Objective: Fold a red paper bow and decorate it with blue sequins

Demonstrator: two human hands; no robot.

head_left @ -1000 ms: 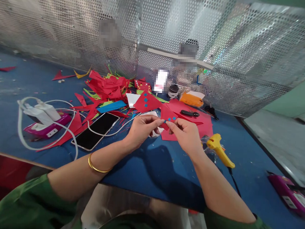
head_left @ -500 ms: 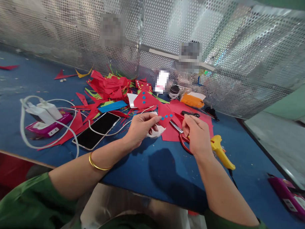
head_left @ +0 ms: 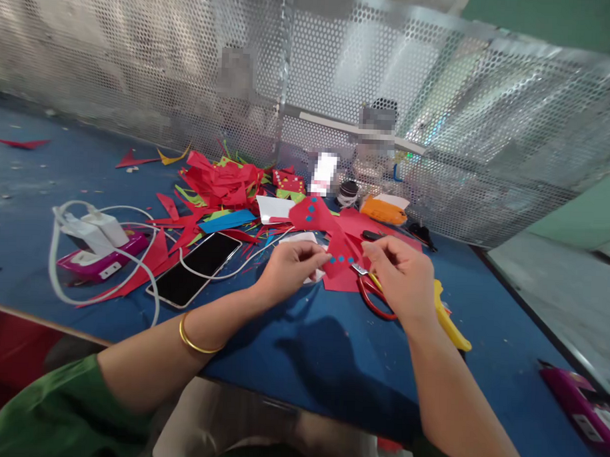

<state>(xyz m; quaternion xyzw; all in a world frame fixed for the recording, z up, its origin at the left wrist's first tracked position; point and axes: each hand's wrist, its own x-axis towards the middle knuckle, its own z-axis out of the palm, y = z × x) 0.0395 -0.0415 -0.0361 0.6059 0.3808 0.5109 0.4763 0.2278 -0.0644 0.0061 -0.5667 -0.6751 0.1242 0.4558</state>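
Note:
My left hand point(head_left: 291, 268) pinches the lower edge of a red paper cutout point(head_left: 342, 246) dotted with small blue diamonds. The cutout is held up over the table, and another dotted lobe point(head_left: 313, 214) shows behind it. My right hand point(head_left: 401, 275) is closed just right of the cutout, thumb and finger together; what they hold is too small to make out. Scissors point(head_left: 377, 308) with red handles lie beside my right hand, partly covered by it. Under both hands is a red paper sheet point(head_left: 336, 281). A yellow glue gun point(head_left: 449, 323) lies right of my right wrist.
Red scraps point(head_left: 221, 179) are heaped at the back left, near blue strips point(head_left: 228, 220). A phone point(head_left: 196, 268), a white cable point(head_left: 155, 303) and a purple power strip point(head_left: 96, 268) lie left. An orange packet point(head_left: 383, 210) sits before the perforated metal screen point(head_left: 330, 69).
The dotted cutout has shifted right and tilted in my left hand. My right hand has moved slightly right, still pinched. The whole view has shifted a little.

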